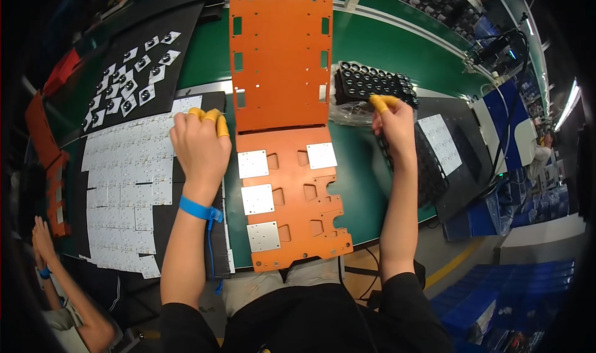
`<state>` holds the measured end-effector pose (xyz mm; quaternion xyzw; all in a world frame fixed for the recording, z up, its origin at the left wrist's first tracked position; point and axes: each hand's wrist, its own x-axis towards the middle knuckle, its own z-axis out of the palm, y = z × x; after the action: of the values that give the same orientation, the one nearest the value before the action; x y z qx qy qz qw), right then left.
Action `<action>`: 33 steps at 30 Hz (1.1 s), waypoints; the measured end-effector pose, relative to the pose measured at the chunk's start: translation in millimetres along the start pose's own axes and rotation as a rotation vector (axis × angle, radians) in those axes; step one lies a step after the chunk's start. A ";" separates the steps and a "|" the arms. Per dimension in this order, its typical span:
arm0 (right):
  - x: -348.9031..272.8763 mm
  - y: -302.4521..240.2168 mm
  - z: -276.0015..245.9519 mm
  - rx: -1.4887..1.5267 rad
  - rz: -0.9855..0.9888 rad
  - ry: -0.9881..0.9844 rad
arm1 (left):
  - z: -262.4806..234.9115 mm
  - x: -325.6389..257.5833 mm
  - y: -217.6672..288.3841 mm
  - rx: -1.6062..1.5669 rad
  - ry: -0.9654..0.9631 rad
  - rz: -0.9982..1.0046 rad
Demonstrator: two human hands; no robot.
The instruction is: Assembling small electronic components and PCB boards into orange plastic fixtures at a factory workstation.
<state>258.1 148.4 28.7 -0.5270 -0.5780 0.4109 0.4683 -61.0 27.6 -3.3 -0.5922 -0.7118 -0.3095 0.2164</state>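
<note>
My left hand, with yellow finger cots and a blue wrist strap, is over the right edge of the white circuit boards. Its fingers curl down and their tips are hidden. Fingers pinched together, my right hand is at the near side of a black tray of round lens-like parts; whatever the pinch holds is too small to make out. Between my hands lies an orange hinged fixture, its lid swung open away from me. Several white square boards, including one board, sit in its base.
Boards with black round parts lie on a dark sheet at the far left. Right of the fixture are a black perforated tray and a white board panel. A co-worker's hands are at the left edge. Blue bins stand lower right.
</note>
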 end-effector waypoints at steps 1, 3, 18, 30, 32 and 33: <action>6.4 8.7 -6.8 -0.118 -0.074 0.164 | -4.5 1.7 3.2 0.010 0.032 -0.002; 18.9 23.2 -20.8 -0.600 -0.452 0.505 | -8.2 -0.6 4.4 0.008 0.098 0.051; 28.0 27.1 -45.7 -0.620 -0.381 0.779 | -22.6 -12.6 40.8 -0.775 0.072 -0.055; -59.3 -17.3 73.5 0.249 -0.396 -0.331 | -19.0 -14.3 41.3 -1.355 -0.276 -0.398; -69.0 -16.8 81.7 0.226 -0.414 -0.497 | -13.9 -17.2 44.6 -1.418 -0.209 -0.414; -74.7 -18.5 84.8 0.269 -0.368 -0.539 | -11.7 -18.4 43.8 -1.325 -0.209 -0.331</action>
<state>171.8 73.7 19.6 -0.2199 -0.7069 0.5165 0.4304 -15.1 11.0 0.7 -0.5098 -0.4709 -0.6493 -0.3109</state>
